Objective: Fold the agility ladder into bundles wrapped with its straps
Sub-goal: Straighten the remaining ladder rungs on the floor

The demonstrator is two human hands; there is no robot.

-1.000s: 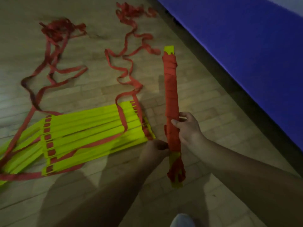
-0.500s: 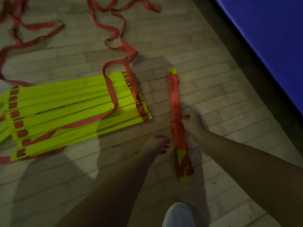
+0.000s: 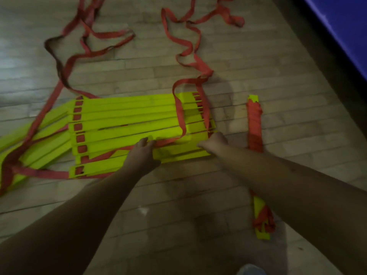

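Head view, one entry for the agility ladder, in two lots. Lot one: unbundled yellow rungs [image 3: 129,124], lying flat and side by side in a loose fan on the wooden floor [image 3: 258,62], left of centre, with further rungs splayed out toward the left edge. Red straps [image 3: 179,112] run through slots at both ends of these rungs, one loop crosses over their top face, and the slack trails away in tangled curves toward the far side of the floor. Lot two: wrapped bundle [image 3: 254,126], a narrow stack wound in red strap with yellow ends showing, lying lengthwise on the floor just right of the rungs and apart from them; its middle is hidden behind the right forearm. Left hand [image 3: 142,153]: fingers extended forward, tips resting on the near rungs beside the crossing strap, nothing visibly gripped. Right hand [image 3: 214,142]: at the near right corner of the rungs, touching them; blur hides whether its fingers grip a rung or strap, so that cannot be told. Surroundings: blue mat [image 3: 345,26] along the upper right; toe of a pale shoe [image 3: 251,270] at the bottom edge.
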